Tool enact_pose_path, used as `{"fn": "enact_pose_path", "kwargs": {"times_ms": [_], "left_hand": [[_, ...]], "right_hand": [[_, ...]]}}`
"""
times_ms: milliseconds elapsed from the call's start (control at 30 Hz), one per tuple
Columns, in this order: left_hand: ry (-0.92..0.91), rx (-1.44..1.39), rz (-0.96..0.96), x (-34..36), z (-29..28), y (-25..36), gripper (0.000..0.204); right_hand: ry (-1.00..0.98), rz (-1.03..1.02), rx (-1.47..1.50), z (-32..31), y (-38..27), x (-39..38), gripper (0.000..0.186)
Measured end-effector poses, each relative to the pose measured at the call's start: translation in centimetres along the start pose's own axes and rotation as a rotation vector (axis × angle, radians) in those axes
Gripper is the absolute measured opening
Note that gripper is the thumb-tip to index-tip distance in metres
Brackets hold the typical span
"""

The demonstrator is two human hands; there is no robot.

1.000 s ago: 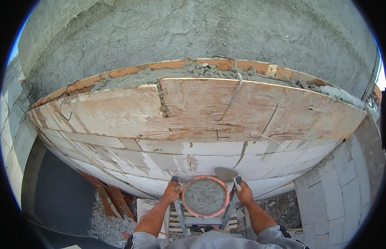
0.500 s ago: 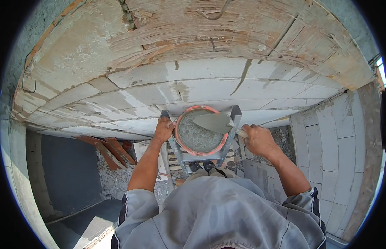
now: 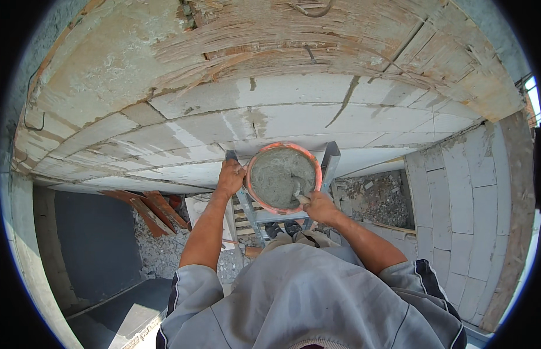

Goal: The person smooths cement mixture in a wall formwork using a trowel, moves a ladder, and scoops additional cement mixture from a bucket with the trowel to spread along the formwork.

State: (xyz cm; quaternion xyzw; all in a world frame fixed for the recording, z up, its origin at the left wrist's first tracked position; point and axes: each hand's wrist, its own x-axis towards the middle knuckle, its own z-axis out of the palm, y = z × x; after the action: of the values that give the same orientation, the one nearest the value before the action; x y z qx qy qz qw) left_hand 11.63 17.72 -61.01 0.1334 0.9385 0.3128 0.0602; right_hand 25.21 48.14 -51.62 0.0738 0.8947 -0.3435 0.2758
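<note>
An orange-rimmed bucket (image 3: pixel 313 159) of wet grey mortar (image 3: pixel 277 173) rests at the top of a metal ladder (image 3: pixel 331 158). My left hand (image 3: pixel 230 177) is closed round the ladder's left rail, with its thumb beside the bucket rim. My right hand (image 3: pixel 319 206) grips a trowel (image 3: pixel 299 193) by the handle at the bucket's near right; its blade is sunk in the mortar and mostly hidden.
A white block wall (image 3: pixel 299 119) rises in front, topped by weathered plywood boards (image 3: pixel 107 70) with bent wires. Broken boards (image 3: pixel 159 212) and rubble (image 3: pixel 166 256) lie below left. A block wall (image 3: pixel 456 215) stands right, a dark grey panel (image 3: pixel 96 241) at left.
The view has tilted down from the plywood top to the bucket and ladder. My right hand has moved left, and the trowel blade, earlier above the mortar, is now dipped into it.
</note>
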Motion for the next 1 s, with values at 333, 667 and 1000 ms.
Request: {"fn": "enact_pose_path", "kwargs": {"times_ms": [333,667,1000], "left_hand": [[-0.01,0.031,0.026,0.1,-0.3,-0.6,0.034],[-0.051,0.013,0.015,0.2,-0.2,-0.9,0.035],[0.01,0.011,-0.009,0.1,1.2,-2.3,0.036]], "right_hand": [[0.069,-0.165,0.131,-0.4,2.5,-3.2,0.04],[0.075,-0.216,-0.033,-9.2,2.4,-4.5,0.041],[-0.184,-0.447,-0.207,-33.9,-8.8,-19.0,0.037]]}}
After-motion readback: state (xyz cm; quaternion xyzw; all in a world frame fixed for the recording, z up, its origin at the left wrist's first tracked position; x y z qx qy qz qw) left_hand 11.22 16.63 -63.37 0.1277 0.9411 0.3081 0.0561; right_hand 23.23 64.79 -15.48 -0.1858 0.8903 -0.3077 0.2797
